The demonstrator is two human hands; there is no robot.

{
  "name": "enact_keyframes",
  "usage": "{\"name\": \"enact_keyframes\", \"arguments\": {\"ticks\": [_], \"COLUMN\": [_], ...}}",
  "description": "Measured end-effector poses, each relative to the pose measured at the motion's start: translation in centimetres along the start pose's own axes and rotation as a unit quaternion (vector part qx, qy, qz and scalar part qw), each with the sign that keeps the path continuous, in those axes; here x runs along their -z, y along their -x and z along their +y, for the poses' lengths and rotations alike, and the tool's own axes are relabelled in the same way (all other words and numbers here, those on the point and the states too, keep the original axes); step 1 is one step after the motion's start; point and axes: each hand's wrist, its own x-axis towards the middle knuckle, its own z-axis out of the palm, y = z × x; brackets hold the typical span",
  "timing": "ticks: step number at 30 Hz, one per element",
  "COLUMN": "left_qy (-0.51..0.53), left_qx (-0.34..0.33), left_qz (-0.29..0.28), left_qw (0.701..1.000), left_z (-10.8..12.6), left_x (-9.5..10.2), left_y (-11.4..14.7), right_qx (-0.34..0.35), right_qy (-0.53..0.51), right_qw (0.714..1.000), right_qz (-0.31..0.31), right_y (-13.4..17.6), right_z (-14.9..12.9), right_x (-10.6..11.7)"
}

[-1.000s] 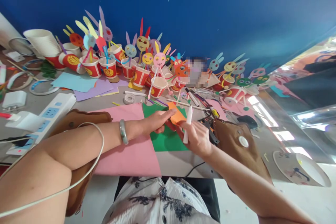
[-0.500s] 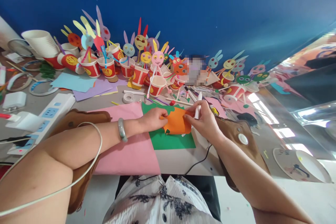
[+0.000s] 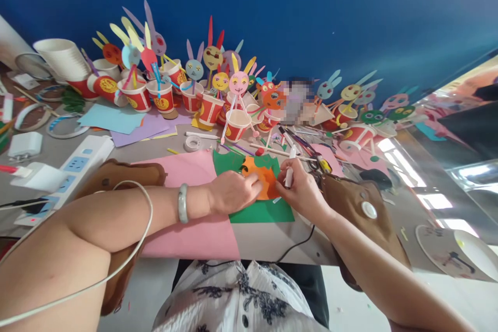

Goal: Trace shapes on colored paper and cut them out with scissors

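Note:
My left hand [image 3: 235,192], a bangle on its wrist, lies over the left part of a cut piece of orange paper [image 3: 268,185]. Its bent fingers press together on the paper, and the left edge curls up beside them. In my right hand [image 3: 301,185] a white pen [image 3: 290,171] stands nearly upright between the fingers. The thumb of that hand touches the orange paper's right edge. Beneath lies a green sheet [image 3: 268,213] with a ragged, cut upper edge, partly over a pink sheet [image 3: 190,236].
Red paper cups [image 3: 238,127] with paper rabbit heads line the blue wall. A tape roll [image 3: 193,143], loose straws and pens lie ahead. At left are a power strip [image 3: 87,153] and blue paper [image 3: 111,118]; a brown pouch [image 3: 350,199] lies right. A cable crosses my left arm.
My left hand has moved right and across the orange paper, now covering part of it. The paper's left edge has curled up. My right hand still holds the pen, slightly lower.

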Motion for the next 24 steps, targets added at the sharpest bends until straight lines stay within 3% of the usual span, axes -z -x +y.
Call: {"name": "enact_keyframes", "arguments": {"ticks": [5, 10, 16, 24], "left_qy": [-0.004, -0.018, -0.025, -0.024], "left_qx": [-0.014, -0.023, -0.055, -0.07], "left_qz": [-0.052, -0.084, -0.053, -0.038], "left_qw": [0.999, 0.996, 0.997, 0.997], "left_z": [0.9, 1.1, 0.9, 0.8], "left_x": [-1.5, -1.8, -1.3, -1.8], "left_y": [0.1, 0.2, 0.4, 0.4], "right_qx": [0.001, 0.054, 0.137, 0.14], "right_qy": [0.094, 0.075, 0.122, 0.172], "right_qw": [0.993, 0.996, 0.983, 0.975], "right_qz": [-0.07, -0.015, 0.019, 0.0], "right_y": [0.6, -1.8, -6.7, -9.0], "right_z": [0.4, 1.1, 1.8, 1.7], "right_x": [0.7, 1.6, -0.2, -1.9]}}
